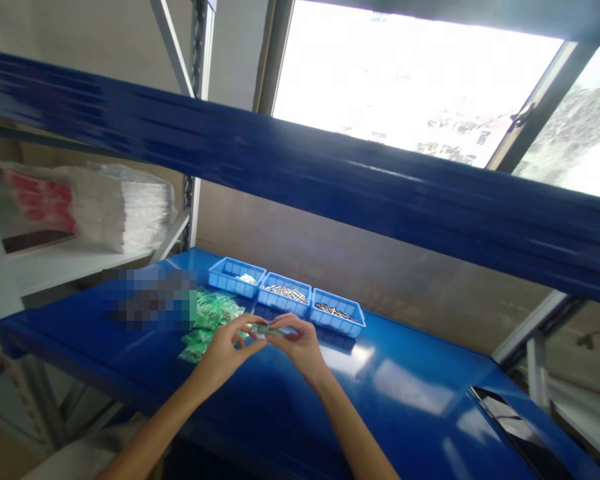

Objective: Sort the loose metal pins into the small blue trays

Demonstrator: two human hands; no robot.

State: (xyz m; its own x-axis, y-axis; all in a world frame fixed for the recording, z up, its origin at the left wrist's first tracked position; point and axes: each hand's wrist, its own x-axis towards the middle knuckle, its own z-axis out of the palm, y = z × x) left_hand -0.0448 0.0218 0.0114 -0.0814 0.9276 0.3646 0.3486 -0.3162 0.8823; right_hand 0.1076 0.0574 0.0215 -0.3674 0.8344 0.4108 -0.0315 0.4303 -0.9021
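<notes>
A small greenish clear plastic bag [261, 329] is held up over the blue table. My left hand [229, 342] pinches one side of it between thumb and fingers. On the other side, the fingers of my right hand [301, 339] are closed on the same bag. What the bag contains is too small to make out. Just left of my left hand lies a pile of green plastic bags [213, 313]. Beyond my hands stand three blue bins: the left bin [221, 280] has white pieces, the middle bin [275, 302] thin metal parts, the right bin [337, 324] darker thin parts.
A dark phone-like slab [517, 427] lies on the blue table [405, 413] at the right. A blue beam [330, 180] crosses above the table. Wrapped white stacks [140, 210] sit on a side shelf at the left. Part of the table's left is blurred out.
</notes>
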